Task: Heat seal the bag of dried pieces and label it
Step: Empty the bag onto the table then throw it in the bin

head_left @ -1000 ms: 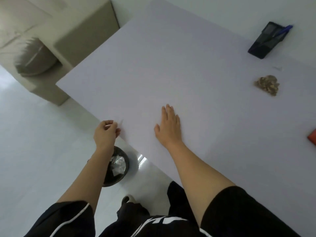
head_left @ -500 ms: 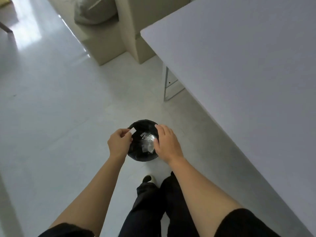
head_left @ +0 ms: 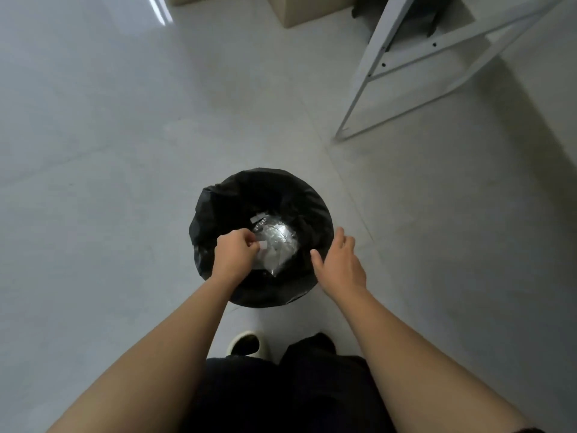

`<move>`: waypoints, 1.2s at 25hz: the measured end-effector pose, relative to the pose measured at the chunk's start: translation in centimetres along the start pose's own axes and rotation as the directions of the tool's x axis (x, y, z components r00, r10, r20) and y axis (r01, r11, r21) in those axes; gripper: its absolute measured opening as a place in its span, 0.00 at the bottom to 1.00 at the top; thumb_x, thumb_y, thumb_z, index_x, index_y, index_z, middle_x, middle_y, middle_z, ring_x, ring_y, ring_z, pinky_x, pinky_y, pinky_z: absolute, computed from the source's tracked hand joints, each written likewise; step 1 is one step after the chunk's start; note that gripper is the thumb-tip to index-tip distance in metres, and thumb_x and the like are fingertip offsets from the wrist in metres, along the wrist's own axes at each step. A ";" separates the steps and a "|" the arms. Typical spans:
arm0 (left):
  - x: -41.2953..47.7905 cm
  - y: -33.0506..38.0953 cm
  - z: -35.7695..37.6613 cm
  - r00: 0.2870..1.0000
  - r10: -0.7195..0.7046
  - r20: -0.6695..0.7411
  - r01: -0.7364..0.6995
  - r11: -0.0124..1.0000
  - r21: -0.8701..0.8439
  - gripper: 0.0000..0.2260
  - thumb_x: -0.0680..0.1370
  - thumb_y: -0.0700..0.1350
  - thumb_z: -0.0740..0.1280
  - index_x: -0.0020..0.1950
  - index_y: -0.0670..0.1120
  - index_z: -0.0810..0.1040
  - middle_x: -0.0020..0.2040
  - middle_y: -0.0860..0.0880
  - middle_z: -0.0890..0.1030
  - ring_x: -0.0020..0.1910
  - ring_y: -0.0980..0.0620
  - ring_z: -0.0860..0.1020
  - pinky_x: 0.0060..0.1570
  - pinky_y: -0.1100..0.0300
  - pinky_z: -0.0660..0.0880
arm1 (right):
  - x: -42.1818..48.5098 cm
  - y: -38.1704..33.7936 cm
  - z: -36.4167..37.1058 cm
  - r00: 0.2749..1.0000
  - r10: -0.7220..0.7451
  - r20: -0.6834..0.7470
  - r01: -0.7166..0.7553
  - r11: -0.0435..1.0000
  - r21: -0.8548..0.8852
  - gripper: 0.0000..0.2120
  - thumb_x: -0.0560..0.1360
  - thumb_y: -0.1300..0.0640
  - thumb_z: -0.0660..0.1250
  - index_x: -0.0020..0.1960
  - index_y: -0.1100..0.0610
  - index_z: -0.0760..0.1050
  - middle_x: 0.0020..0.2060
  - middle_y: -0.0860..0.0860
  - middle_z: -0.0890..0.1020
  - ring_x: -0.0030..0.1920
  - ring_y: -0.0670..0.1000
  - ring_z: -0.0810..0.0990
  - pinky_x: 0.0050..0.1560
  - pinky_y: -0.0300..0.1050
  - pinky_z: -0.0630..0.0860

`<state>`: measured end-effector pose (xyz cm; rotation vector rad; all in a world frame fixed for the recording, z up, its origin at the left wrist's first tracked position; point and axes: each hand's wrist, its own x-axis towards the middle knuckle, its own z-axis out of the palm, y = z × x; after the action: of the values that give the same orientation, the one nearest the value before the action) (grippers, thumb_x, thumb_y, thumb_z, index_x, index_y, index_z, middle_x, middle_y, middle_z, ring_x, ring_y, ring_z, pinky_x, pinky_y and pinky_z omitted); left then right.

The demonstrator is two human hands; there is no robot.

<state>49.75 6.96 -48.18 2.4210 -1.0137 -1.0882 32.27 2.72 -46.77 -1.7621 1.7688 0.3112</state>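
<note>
A round waste bin [head_left: 215, 207], lined with a black plastic bag, is seen from above on the pale tiled floor [head_left: 109, 151]. The left hand [head_left: 235, 254] is held over the near-left part of the bin's opening. Its fingers [head_left: 249, 242] are curled, and a small white scrap [head_left: 263, 244] is pinched between thumb and fingertips above the contents. The right hand [head_left: 338, 264] is held over the bin's right rim with nothing in it; its fingers are straight and loosely spread, and the thumb is pointed toward the bin's middle. Whether the rim is touched by it cannot be told.

Inside the bin, crumpled clear plastic [head_left: 278, 242] is seen at the bottom, and a white strip [head_left: 256, 219] is lying at its far edge.

Where the bag of dried pieces lies cannot be told from this view.

At the upper right, the white metal frame of the table [head_left: 384, 57] is planted on the floor, well apart from the bin. A beige box [head_left: 312, 10] is cut off by the top edge. Below the bin, a light-soled slipper [head_left: 245, 342] and black trousers [head_left: 296, 395] are visible between the two forearms.
</note>
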 end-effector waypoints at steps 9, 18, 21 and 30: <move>1.4 -3.4 3.4 0.997 -0.045 0.058 0.031 0.974 0.226 0.09 0.77 0.41 0.63 0.44 0.37 0.78 0.38 0.40 0.78 0.38 0.41 0.76 0.37 0.54 0.70 | 0.8 1.3 2.6 0.998 -0.058 0.003 0.058 0.996 0.067 0.30 0.80 0.53 0.52 0.74 0.60 0.39 0.72 0.59 0.59 0.68 0.59 0.64 0.64 0.54 0.66; -14.2 13.5 -17.5 0.973 0.194 -0.126 -0.175 0.974 0.142 0.12 0.78 0.41 0.58 0.37 0.38 0.74 0.30 0.44 0.73 0.34 0.44 0.69 0.36 0.56 0.64 | -15.5 -8.5 -19.7 0.965 -0.258 -0.053 0.261 0.963 0.067 0.27 0.80 0.49 0.50 0.74 0.61 0.49 0.73 0.57 0.58 0.71 0.57 0.59 0.69 0.52 0.58; -21.1 20.6 -25.0 0.932 0.315 -0.178 -0.296 0.947 0.123 0.12 0.77 0.41 0.58 0.37 0.37 0.73 0.30 0.41 0.73 0.33 0.44 0.69 0.38 0.51 0.68 | -22.9 -10.9 -28.5 0.951 -0.264 -0.161 0.283 0.953 0.108 0.25 0.80 0.51 0.51 0.73 0.61 0.53 0.71 0.58 0.62 0.69 0.58 0.62 0.68 0.53 0.61; -33.0 44.9 -26.5 0.607 0.770 0.198 -0.795 0.580 0.178 0.22 0.79 0.52 0.56 0.59 0.35 0.76 0.55 0.34 0.80 0.57 0.37 0.76 0.52 0.52 0.70 | -34.6 0.8 -47.9 0.791 0.092 -0.605 0.052 0.975 0.216 0.23 0.80 0.52 0.51 0.72 0.62 0.56 0.71 0.59 0.63 0.69 0.59 0.63 0.68 0.52 0.62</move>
<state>32.54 -1.83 10.39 1.6762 -2.0922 -0.7582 16.58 3.96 10.19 -1.7939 2.1540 -0.5067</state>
